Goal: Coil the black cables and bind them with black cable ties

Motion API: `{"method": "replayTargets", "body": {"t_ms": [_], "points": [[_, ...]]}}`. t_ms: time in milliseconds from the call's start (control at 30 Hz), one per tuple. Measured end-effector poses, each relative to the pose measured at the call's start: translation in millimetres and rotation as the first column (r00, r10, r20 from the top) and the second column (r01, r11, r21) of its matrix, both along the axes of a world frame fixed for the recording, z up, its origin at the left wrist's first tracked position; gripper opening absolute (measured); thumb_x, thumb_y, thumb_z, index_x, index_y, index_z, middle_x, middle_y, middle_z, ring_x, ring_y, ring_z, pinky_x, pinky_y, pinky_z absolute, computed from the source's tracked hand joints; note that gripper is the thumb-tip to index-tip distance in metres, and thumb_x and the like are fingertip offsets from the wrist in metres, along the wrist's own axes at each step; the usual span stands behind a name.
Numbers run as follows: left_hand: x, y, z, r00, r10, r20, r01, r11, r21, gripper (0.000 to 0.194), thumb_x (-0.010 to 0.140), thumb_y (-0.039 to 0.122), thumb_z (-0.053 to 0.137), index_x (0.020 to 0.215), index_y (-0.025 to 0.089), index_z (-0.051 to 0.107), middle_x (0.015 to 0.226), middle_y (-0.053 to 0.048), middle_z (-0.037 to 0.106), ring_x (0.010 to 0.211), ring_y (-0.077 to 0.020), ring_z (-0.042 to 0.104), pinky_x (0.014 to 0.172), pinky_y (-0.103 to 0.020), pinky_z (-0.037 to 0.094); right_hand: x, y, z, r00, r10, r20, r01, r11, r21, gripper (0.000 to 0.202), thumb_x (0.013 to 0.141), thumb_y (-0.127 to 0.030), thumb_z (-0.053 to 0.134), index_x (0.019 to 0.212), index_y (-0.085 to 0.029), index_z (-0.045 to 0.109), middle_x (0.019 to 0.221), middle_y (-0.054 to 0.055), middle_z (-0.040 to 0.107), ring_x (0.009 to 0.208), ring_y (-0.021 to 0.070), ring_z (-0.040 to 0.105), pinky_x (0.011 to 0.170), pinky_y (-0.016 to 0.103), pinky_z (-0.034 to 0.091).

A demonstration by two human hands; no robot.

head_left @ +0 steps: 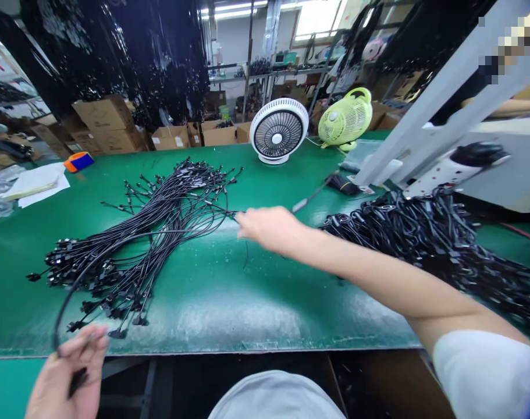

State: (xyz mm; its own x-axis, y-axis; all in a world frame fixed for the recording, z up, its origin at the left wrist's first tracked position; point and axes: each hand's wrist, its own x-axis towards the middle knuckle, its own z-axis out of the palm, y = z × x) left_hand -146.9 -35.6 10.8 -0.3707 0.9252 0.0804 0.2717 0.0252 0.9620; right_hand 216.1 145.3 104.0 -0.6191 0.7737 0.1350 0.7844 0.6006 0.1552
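Note:
My left hand [70,372] is at the lower left, just off the table's front edge, with its fingers closed on one end of a black cable [68,298]. The cable's plug end is mostly hidden in the palm. From there the cable arcs up over a long bundle of black cables [160,203] lying on the table. My right hand [265,227] reaches across the middle, slightly blurred, its fingers closed on the cable near the bundle's right side. A thin end hangs below this hand.
The green table [230,302] carries a heap of coiled black cables [404,227] at right. A white fan [278,131] and a green fan [345,119] stand at the back. An orange-blue tape roll [78,162] and papers [38,183] lie at left. A white post [422,99] rises at right.

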Motion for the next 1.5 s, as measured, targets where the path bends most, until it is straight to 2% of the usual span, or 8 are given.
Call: {"method": "replayTargets", "body": {"t_ms": [133,267,433,633,867,1067,1267,1500], "points": [[79,20,5.8,0.976,-0.19,-0.105,0.182,0.98,-0.087,0.037,0.085,0.045,0.062,0.116,0.025,0.066,0.123,-0.009,0.065,0.12,-0.0298,0.055,0.106,-0.044,0.041,-26,-61,-26.2,0.9,0.429,-0.074,-0.429,0.846,-0.317,0.026,0.1,-0.033,0.042,0.094,-0.018,0.063,0.083,0.004,0.066,0.064,0.0124,0.056,0.05,0.026,0.022],[129,30,5.6,0.791,-0.533,0.301,0.593,0.79,-0.156,0.034,0.089,0.046,0.059,0.101,0.017,0.07,0.062,-0.003,0.059,0.072,-0.021,0.061,0.079,-0.037,0.052,-21,-55,-18.2,0.936,0.267,-0.231,-0.323,0.912,-0.254,0.026,0.098,-0.035,0.046,0.095,-0.018,0.065,0.089,0.005,0.068,0.076,0.015,0.061,0.055,0.025,0.03],[106,27,4.1,0.551,-0.402,0.732,0.59,0.807,-0.001,0.029,0.086,0.041,0.066,0.083,0.012,0.069,0.048,0.01,0.026,0.04,-0.0037,0.023,0.047,-0.019,0.039,29,-10,-37.0,0.913,0.065,-0.403,-0.21,0.921,-0.328,0.028,0.094,-0.043,0.05,0.097,-0.022,0.068,0.097,0.005,0.069,0.09,0.02,0.062,0.072,0.03,0.043],[83,32,21.5,0.383,-0.207,0.9,0.344,0.936,0.069,0.022,0.089,0.032,0.064,0.09,0.01,0.069,0.052,0.011,0.012,0.037,-0.0023,0.01,0.039,-0.009,0.031,58,-24,-81.8,0.833,-0.073,-0.548,-0.307,0.763,-0.568,0.038,0.089,-0.047,0.054,0.117,-0.022,0.064,0.099,0.006,0.069,0.079,0.0185,0.062,0.069,0.032,0.048],[81,40,22.6,0.531,-0.161,0.832,0.315,0.949,-0.018,0.033,0.091,0.036,0.063,0.108,0.008,0.065,0.055,0.009,0.031,0.042,-0.0028,0.033,0.059,-0.017,0.05,63,-44,-95.6,0.802,-0.044,-0.595,-0.219,0.906,-0.363,0.033,0.096,-0.037,0.043,0.116,-0.024,0.066,0.094,0.007,0.068,0.084,0.0192,0.063,0.078,0.034,0.048],[85,37,16.3,0.482,-0.24,0.843,0.406,0.913,0.028,0.019,0.086,0.027,0.068,0.092,0.009,0.069,0.05,0.011,0.025,0.038,-0.0016,0.025,0.047,-0.013,0.041,61,-35,-95.0,0.851,0.008,-0.525,-0.202,0.928,-0.313,0.034,0.097,-0.037,0.042,0.119,-0.024,0.064,0.096,0.006,0.068,0.087,0.0195,0.063,0.077,0.033,0.048],[74,39,22.4,0.522,-0.067,0.85,0.111,0.994,0.01,0.017,0.095,0.023,0.054,0.105,0.014,0.064,0.057,0.008,0.047,0.046,-0.0011,0.049,0.062,-0.013,0.051,56,-44,-108.0,0.91,0.119,-0.396,-0.195,0.968,-0.158,0.032,0.098,-0.031,0.041,0.116,-0.021,0.065,0.088,0.006,0.068,0.074,0.0168,0.06,0.065,0.029,0.043],[122,41,-2.6,0.827,-0.398,0.398,0.444,0.896,-0.028,0.027,0.09,0.041,0.062,0.093,0.015,0.07,0.093,-0.008,0.072,0.089,-0.019,0.067,0.088,-0.032,0.051,-8,-93,-73.0,0.707,0.561,-0.43,-0.685,0.695,-0.219,0.029,0.098,-0.021,0.037,0.097,-0.019,0.066,0.074,0.002,0.062,0.06,0.0109,0.05,0.056,0.027,0.032]]}}
